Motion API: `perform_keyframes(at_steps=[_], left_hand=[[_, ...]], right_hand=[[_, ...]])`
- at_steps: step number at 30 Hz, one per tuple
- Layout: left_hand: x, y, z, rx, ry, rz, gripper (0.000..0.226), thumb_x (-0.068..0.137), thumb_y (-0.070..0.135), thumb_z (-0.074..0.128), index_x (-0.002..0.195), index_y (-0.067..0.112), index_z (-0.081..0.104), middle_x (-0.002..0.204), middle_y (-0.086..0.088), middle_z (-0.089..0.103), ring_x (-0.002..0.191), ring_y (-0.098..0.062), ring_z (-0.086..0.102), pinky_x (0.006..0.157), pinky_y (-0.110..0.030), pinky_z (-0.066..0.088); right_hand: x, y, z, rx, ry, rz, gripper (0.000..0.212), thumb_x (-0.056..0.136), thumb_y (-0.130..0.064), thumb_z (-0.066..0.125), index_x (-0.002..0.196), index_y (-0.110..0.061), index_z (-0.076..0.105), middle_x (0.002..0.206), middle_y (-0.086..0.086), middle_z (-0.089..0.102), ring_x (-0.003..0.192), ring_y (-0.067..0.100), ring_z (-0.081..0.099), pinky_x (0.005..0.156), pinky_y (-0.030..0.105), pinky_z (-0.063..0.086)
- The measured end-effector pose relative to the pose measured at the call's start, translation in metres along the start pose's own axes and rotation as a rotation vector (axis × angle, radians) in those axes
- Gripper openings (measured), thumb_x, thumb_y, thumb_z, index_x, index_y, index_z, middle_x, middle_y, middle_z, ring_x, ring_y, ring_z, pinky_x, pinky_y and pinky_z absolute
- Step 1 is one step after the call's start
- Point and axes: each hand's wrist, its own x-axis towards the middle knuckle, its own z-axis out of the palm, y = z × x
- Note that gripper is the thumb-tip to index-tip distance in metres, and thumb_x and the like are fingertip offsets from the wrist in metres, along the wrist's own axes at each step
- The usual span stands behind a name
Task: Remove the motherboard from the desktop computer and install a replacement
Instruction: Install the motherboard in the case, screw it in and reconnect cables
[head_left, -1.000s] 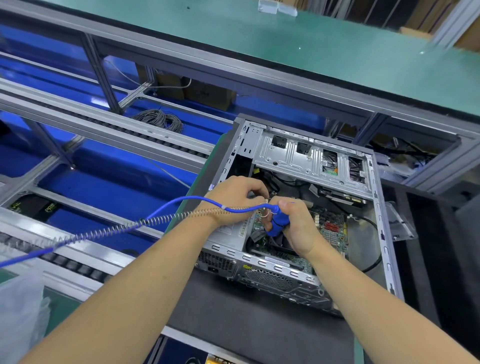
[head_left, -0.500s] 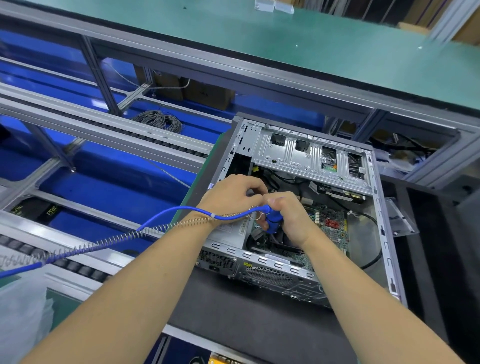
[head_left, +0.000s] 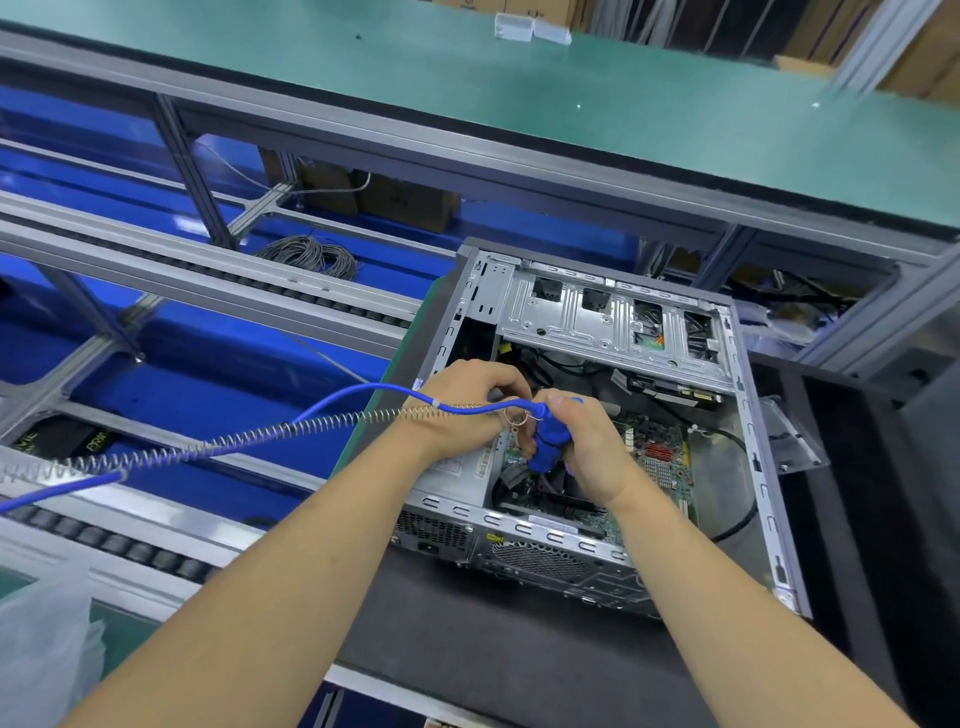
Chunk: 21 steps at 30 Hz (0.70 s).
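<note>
An open desktop computer case lies on its side on a dark mat. Its green motherboard shows inside, partly hidden by my hands. My right hand grips a blue electric screwdriver held upright over the board; its tip is hidden. A blue coiled cord runs from the tool off to the left. My left hand sits beside the tool with curled fingers touching its upper part near a metal ring.
A silver drive cage spans the case's far side, with black cables inside the case. A roller conveyor and blue frame lie to the left, a green workbench beyond, and a plastic bag at lower left.
Both hands with the screwdriver stay over the same spot of the board; only a small shift of the tool and cord shows.
</note>
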Motion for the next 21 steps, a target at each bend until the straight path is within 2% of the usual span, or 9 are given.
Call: perform_keyframes(at_steps=[2, 4, 9, 13, 15, 17, 19, 21], left_hand=[[0.0, 0.0, -0.001, 0.008, 0.001, 0.007, 0.008, 0.091, 0.02, 0.064, 0.095, 0.024, 0.07, 0.075, 0.012, 0.062, 0.073, -0.015, 0.059, 0.076, -0.046, 0.055], [0.0, -0.001, -0.001, 0.009, 0.003, 0.004, 0.009, 0.091, 0.021, 0.064, 0.094, 0.027, 0.069, 0.074, 0.014, 0.062, 0.072, -0.012, 0.058, 0.075, -0.045, 0.055], [0.001, 0.0, 0.001, -0.007, -0.008, -0.064, 0.014, 0.089, 0.021, 0.063, 0.091, 0.033, 0.07, 0.081, 0.012, 0.067, 0.075, -0.011, 0.061, 0.077, -0.046, 0.056], [0.0, 0.004, 0.001, -0.007, -0.026, -0.133, 0.017, 0.083, 0.035, 0.052, 0.085, 0.045, 0.066, 0.083, 0.01, 0.069, 0.081, -0.018, 0.065, 0.076, -0.047, 0.056], [-0.002, 0.006, 0.003, 0.029, -0.083, -0.147, 0.024, 0.078, 0.044, 0.045, 0.092, 0.043, 0.064, 0.085, 0.012, 0.068, 0.087, -0.019, 0.065, 0.079, -0.042, 0.054], [-0.004, 0.009, 0.003, 0.159, -0.093, -0.111, 0.028, 0.075, 0.052, 0.044, 0.097, 0.043, 0.059, 0.084, 0.017, 0.063, 0.094, -0.019, 0.062, 0.079, -0.034, 0.048], [-0.007, 0.012, 0.003, 0.218, -0.027, -0.008, 0.033, 0.077, 0.053, 0.056, 0.108, 0.043, 0.058, 0.095, 0.018, 0.063, 0.1, -0.015, 0.059, 0.083, -0.03, 0.043], [-0.013, 0.019, 0.001, 0.1, -0.014, -0.004, 0.054, 0.077, 0.053, 0.07, 0.127, 0.048, 0.05, 0.113, 0.026, 0.063, 0.108, 0.0, 0.056, 0.088, -0.018, 0.039]], right_hand=[[-0.002, -0.002, 0.002, 0.014, 0.012, 0.006, 0.058, 0.087, -0.053, 0.053, 0.077, 0.005, 0.054, 0.065, 0.013, 0.057, 0.06, 0.025, 0.052, 0.064, 0.042, 0.04], [-0.003, -0.005, 0.004, 0.022, 0.007, 0.001, 0.055, 0.087, -0.051, 0.053, 0.076, 0.002, 0.055, 0.065, 0.011, 0.057, 0.06, 0.025, 0.051, 0.064, 0.042, 0.04], [-0.006, -0.009, 0.003, -0.026, 0.042, -0.019, 0.052, 0.082, -0.045, 0.046, 0.07, 0.005, 0.053, 0.061, 0.01, 0.059, 0.059, 0.024, 0.051, 0.063, 0.032, 0.045], [-0.005, -0.011, 0.002, -0.003, 0.107, -0.008, 0.045, 0.084, -0.054, 0.048, 0.064, -0.015, 0.06, 0.063, 0.011, 0.061, 0.059, 0.023, 0.053, 0.061, 0.029, 0.047], [-0.004, -0.015, 0.005, 0.06, 0.161, 0.014, 0.043, 0.083, -0.064, 0.053, 0.071, -0.024, 0.063, 0.068, 0.009, 0.062, 0.064, 0.023, 0.054, 0.064, 0.033, 0.046], [-0.002, -0.022, 0.007, 0.09, 0.217, 0.024, 0.032, 0.083, -0.06, 0.055, 0.079, -0.029, 0.062, 0.077, 0.002, 0.062, 0.074, 0.021, 0.052, 0.074, 0.039, 0.041], [-0.001, -0.032, 0.008, 0.147, 0.233, 0.021, 0.021, 0.083, -0.049, 0.056, 0.091, -0.029, 0.054, 0.088, -0.003, 0.058, 0.08, 0.018, 0.049, 0.076, 0.037, 0.038], [-0.001, -0.044, 0.009, 0.147, 0.224, -0.006, 0.024, 0.082, -0.042, 0.06, 0.099, -0.027, 0.049, 0.096, -0.002, 0.059, 0.083, 0.016, 0.054, 0.073, 0.03, 0.042]])
